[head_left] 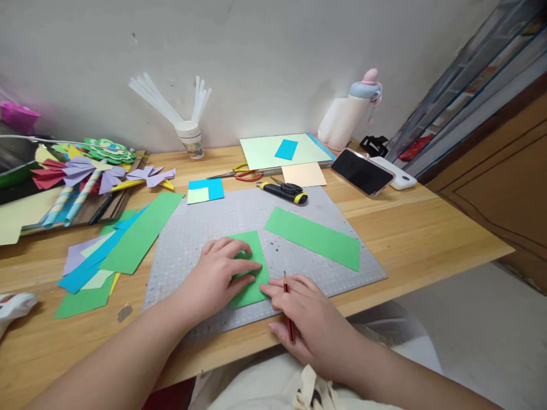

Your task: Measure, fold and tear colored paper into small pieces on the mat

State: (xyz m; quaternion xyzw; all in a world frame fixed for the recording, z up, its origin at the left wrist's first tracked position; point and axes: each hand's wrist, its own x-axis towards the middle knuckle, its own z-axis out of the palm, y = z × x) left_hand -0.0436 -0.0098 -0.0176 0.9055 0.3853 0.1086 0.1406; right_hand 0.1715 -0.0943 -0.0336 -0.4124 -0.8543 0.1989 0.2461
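Observation:
My left hand [224, 273] lies with spread fingers on a green piece of paper [252, 293], pressing it against the grey cutting mat [205, 222]. A red and black pencil [290, 327] is tucked between the fingers of my right hand [305, 313], its tip pointing up and away from me. The right fingertips touch the paper's right edge. On the mat's right side rests a green paper strip [314, 238]. Beyond it lie a black and yellow utility knife [284, 192] and small black scissors [289, 185]. My left palm hides part of the green paper.
Paper strips [141, 233] overlap to the left, near paper flowers [98, 171]. Scissors with red and yellow handles [241, 172], a paper cup [190, 139] of white sticks, a phone [363, 172] and a bottle [352, 117] stand or lie at the back. A white tool [15, 307] sits far left.

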